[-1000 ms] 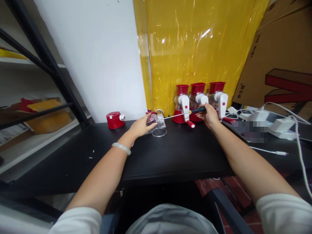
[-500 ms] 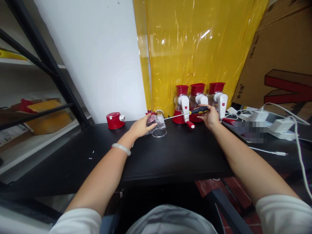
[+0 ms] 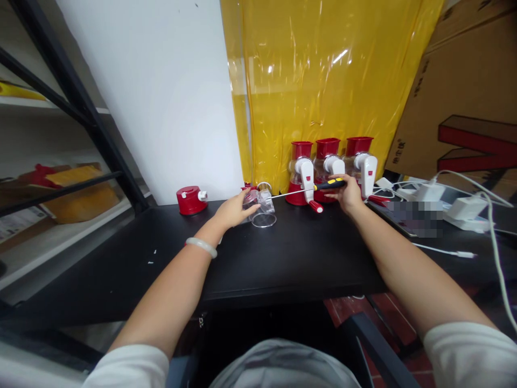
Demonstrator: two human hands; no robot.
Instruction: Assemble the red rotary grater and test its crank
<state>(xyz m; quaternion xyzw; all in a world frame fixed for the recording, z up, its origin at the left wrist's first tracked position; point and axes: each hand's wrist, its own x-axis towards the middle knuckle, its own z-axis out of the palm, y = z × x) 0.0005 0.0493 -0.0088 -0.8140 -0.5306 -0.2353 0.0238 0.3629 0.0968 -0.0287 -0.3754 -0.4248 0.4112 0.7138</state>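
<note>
My left hand (image 3: 233,209) grips a clear plastic housing (image 3: 262,207) lying on its side on the black table (image 3: 283,253). My right hand (image 3: 348,194) is closed round the black-and-yellow handle of a long screwdriver (image 3: 311,188). The shaft runs left and its tip sits at the top of the clear housing. A pale bangle is on my left wrist. Right behind the screwdriver stand three red-and-white hand-crank devices (image 3: 331,167) in a row.
A red base part (image 3: 190,199) sits at the back left of the table. White chargers and cables (image 3: 460,207) lie at the right. A yellow plastic sheet, a white wall and cardboard boxes stand behind. A black metal shelf frame (image 3: 81,108) is on the left.
The screwdriver handle and my right hand have shifted very slightly; the left hand and the clear housing have stayed put.
</note>
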